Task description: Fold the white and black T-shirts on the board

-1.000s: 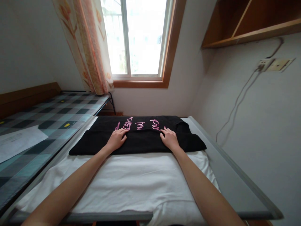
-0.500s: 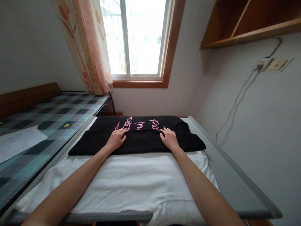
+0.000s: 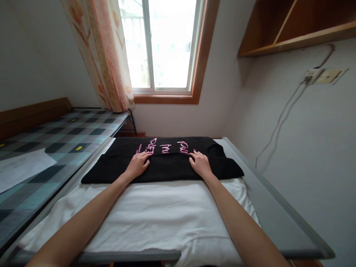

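Note:
A black T-shirt (image 3: 172,168) with pink lettering lies across the far part of the table, its near side folded over part of the print. My left hand (image 3: 138,163) rests flat on the fold, left of the middle, fingers spread toward the lettering. On the right side of the same fold lies my right hand (image 3: 200,163), palm down with its fingers apart. Beneath the black shirt and nearer to me spreads a white T-shirt (image 3: 158,215), slightly wrinkled, part of it hanging over the front edge.
The grey table (image 3: 280,218) runs up toward the white wall on the right. To the left stands a bed with a checked mattress (image 3: 80,129) and a paper sheet (image 3: 25,167). A curtain (image 3: 108,66) hangs by the window; a wooden shelf (image 3: 300,39) juts out above a plugged-in cable (image 3: 275,126).

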A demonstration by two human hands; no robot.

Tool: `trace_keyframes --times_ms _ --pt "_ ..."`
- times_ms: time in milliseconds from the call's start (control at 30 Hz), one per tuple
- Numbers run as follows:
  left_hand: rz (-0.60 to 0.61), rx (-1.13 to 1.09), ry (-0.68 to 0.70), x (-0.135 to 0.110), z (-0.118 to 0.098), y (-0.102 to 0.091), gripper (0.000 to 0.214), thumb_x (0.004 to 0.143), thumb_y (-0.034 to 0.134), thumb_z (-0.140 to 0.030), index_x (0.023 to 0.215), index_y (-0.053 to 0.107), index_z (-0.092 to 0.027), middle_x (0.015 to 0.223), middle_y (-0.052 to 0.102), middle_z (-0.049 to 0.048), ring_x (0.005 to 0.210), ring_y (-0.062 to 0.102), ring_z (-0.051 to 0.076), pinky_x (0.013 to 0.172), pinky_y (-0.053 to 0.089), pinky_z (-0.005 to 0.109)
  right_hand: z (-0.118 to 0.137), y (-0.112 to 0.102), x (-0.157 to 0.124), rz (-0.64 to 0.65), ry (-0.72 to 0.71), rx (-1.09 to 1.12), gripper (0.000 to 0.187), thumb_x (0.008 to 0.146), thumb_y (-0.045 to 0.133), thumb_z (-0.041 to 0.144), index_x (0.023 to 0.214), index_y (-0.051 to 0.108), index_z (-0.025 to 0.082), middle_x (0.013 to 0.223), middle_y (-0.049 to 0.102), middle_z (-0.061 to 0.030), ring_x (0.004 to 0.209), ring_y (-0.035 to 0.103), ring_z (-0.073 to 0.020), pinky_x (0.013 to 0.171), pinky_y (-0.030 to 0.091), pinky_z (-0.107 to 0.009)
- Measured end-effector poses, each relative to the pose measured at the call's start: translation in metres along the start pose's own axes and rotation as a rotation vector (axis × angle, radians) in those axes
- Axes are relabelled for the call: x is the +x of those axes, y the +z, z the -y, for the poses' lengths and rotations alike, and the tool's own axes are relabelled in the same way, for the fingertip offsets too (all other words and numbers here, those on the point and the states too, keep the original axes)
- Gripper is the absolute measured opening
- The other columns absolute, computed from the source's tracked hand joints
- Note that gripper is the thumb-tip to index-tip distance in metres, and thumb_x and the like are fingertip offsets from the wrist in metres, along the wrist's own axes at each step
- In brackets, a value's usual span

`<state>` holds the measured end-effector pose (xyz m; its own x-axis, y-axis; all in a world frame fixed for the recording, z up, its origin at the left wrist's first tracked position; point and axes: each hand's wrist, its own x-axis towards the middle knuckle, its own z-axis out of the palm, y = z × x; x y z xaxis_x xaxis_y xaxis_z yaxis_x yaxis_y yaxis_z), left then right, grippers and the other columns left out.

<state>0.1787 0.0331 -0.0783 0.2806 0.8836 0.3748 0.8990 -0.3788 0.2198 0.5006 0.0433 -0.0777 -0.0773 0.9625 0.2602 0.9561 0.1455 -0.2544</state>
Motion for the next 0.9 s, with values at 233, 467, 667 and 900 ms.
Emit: trace_keyframes --times_ms 233,467,667,900 --pt "-0.007 -0.017 -0.003 -0.0001 -0.0005 -0.0002 0.038 0.086 0.047 -0.025 0.119 0.065 -0.022 0.127 0.064 0.0079 0.123 0.054 0.026 0.108 0.039 0.045 -0.0006 0.0010 0.0003 -0.002 0.002 0.005 0.040 0.093 0.043 0.033 0.123 0.064 0.019 0.141 0.052 -0.0108 0.131 0.044 -0.0252 0.106 0.031 -0.039" --pt "-0.002 -0.012 -0.004 -0.0002 -0.0001 -0.0001 0.039 0.087 0.046 -0.026 0.121 0.064 -0.022 0.128 0.063 0.0081 0.124 0.054 0.026 0.108 0.039 0.046 -0.0001 0.0004 -0.0001 -0.006 0.003 0.005 0.040 0.093 0.043 0.033 0.123 0.065 0.019 0.141 0.052 -0.0111 0.131 0.044 -0.0253 0.107 0.031 -0.039" --pt "-0.003 0.000 0.000 -0.0002 0.0001 0.0000 0.039 0.086 0.047 -0.025 0.121 0.064 -0.021 0.128 0.063 0.0086 0.125 0.053 0.026 0.108 0.038 0.045 0.0003 -0.0004 -0.0001 -0.004 -0.002 0.002 0.040 0.093 0.043 0.033 0.123 0.065 0.018 0.141 0.053 -0.0111 0.131 0.044 -0.0255 0.107 0.030 -0.038" --pt "0.008 0.018 -0.003 -0.0004 -0.0011 -0.0007 0.038 0.088 0.045 -0.026 0.121 0.064 -0.021 0.128 0.063 0.0085 0.124 0.054 0.026 0.108 0.039 0.045 -0.0004 0.0005 0.0003 -0.002 -0.001 0.004 0.040 0.093 0.044 0.032 0.124 0.065 0.019 0.141 0.052 -0.0108 0.131 0.044 -0.0252 0.107 0.030 -0.038"
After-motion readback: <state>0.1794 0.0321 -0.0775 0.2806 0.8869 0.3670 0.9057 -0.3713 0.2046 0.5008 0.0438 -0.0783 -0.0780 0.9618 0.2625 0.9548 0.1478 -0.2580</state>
